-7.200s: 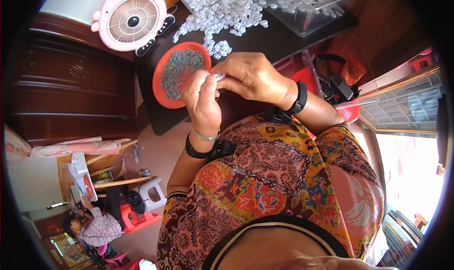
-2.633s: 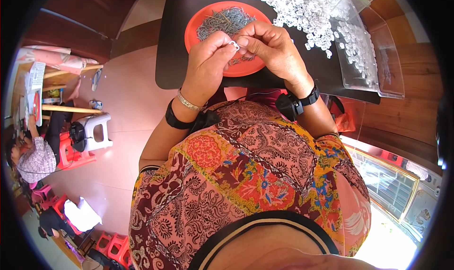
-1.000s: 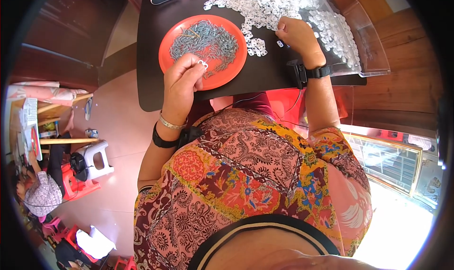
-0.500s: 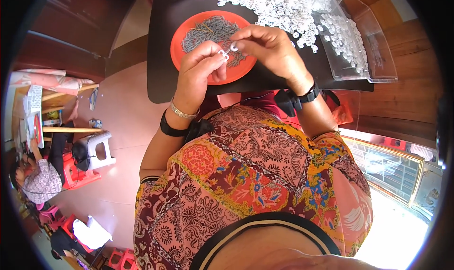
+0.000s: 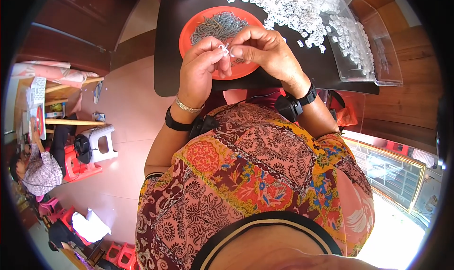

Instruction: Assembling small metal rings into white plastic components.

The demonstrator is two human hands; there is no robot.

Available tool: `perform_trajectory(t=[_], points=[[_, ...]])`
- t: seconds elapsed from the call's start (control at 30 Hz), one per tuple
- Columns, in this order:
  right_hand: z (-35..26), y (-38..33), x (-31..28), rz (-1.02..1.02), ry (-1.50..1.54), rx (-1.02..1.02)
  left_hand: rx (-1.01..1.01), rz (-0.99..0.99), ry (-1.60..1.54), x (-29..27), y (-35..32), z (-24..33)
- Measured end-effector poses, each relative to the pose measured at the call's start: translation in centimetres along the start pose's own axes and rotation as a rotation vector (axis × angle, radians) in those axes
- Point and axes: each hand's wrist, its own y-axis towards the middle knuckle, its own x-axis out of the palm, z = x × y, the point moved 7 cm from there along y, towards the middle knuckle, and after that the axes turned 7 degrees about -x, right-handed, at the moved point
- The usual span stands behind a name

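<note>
Over the orange plate [image 5: 186, 43], my left hand [image 5: 199, 73] is closed, pinching a small white plastic piece with two holes [image 5: 224, 50] between thumb and forefinger. My right hand [image 5: 272, 54] is closed in a pinch right beside it, on a thin grey screw [image 5: 228, 45] whose end meets the white piece. Whether the screw sits inside a hole is too small to tell. A heap of similar grey screws [image 5: 220, 26], with a couple of yellowish sticks among them, fills the plate. Many more white pieces [image 5: 293, 7] lie loose on the dark table [image 5: 165, 57].
At the table's right edge, a clear plastic tray [image 5: 388, 64] holds more white pieces. Off to the left, another person [image 5: 42, 173] sits at a low table near a grey stool [image 5: 101, 144] and red stools [image 5: 75, 163]. A framed glass panel [image 5: 392, 170] stands at the lower right.
My right fingers have come closer to the white piece, bringing the grey screw against it. The view has shifted slightly, so the plate and table appear a little higher and further right.
</note>
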Motion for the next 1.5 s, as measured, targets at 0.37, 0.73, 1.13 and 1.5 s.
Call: perform_trajectory(t=[0.37,0.73,1.13,1.5], points=[[1.0,0.0,0.0,0.135,0.078,0.067,0.074,0.028,-0.024,-0.2,-0.1,0.1],[1.4,0.2,-0.9,0.200,0.180,0.205,0.033,0.248,0.259,-1.2,-0.8,0.0],[0.5,0.0,-0.4,0.154,0.058,0.154,0.049,0.220,0.291,-0.8,-0.8,-0.1],[-0.2,0.0,0.3,0.097,-0.056,0.023,0.052,0.245,0.328,-0.6,-0.9,-0.1]])
